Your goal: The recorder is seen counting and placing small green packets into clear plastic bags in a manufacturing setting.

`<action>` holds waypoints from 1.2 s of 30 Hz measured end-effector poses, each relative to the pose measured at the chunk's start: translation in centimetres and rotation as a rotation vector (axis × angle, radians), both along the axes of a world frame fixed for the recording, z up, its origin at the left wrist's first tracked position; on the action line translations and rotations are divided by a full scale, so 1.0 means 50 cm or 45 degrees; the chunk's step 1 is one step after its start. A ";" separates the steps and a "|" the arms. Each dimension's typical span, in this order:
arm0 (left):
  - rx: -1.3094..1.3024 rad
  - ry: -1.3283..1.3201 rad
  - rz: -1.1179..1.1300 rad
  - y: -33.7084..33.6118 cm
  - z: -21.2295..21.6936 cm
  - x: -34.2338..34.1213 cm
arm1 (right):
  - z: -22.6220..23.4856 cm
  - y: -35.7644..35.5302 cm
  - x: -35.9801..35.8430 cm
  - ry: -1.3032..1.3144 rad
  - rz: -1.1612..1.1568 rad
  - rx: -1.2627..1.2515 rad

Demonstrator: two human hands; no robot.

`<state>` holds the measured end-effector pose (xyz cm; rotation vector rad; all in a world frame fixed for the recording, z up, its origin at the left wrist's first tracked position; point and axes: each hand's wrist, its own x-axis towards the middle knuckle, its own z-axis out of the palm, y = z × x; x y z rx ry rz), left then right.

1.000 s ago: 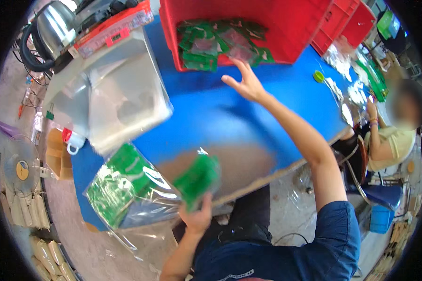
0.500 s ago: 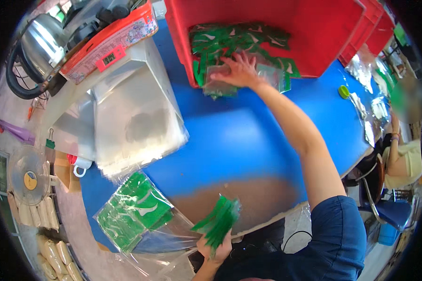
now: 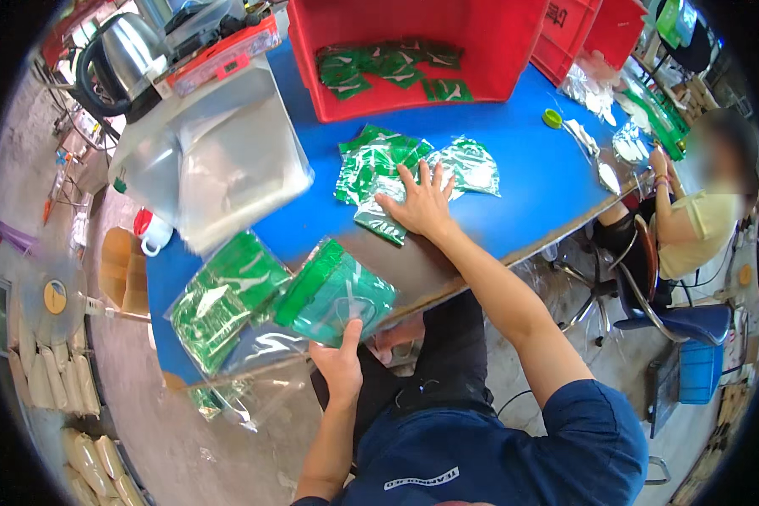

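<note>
A stack of green packets in clear film (image 3: pixel 333 291) is held by my left hand (image 3: pixel 339 364), closed on its near edge, with the thumb on top. My right hand (image 3: pixel 424 204) lies open, fingers spread, over loose green-and-silver packets (image 3: pixel 371 160) on the blue table. More shiny packets (image 3: pixel 474 164) lie just right of its fingertips. Beside the held stack, to the left, a large clear bag (image 3: pixel 228 299) with green packets inside hangs partly over the table's near edge. The red bin (image 3: pixel 409 108) beyond my right hand has several green packets (image 3: pixel 388 63) in it.
Clear plastic sheets or bags (image 3: pixel 244 160) are piled at the left, beside a steel kettle (image 3: pixel 122 63). A white mug with a red top (image 3: pixel 152 232) stands near the left edge. At the right, a seated person in a yellow top (image 3: pixel 696 228) works near a green cap (image 3: pixel 552 118).
My right hand has drawn back from the bin toward me, and packets now lie on the table under it. My left hand has raised and turned its stack, showing its broad face.
</note>
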<state>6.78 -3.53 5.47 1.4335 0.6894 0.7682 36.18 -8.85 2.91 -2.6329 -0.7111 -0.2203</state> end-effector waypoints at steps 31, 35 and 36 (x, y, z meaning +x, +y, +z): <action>-1.590 -0.530 -0.212 -0.098 0.001 -0.054 | 0.080 -0.183 -0.385 0.679 0.367 1.174; -0.779 -0.229 -0.242 -0.121 -0.038 -0.061 | 0.081 -0.213 -0.417 0.812 0.377 0.977; -0.782 -0.221 -0.251 -0.119 -0.037 -0.062 | 0.090 -0.211 -0.415 0.812 0.364 0.980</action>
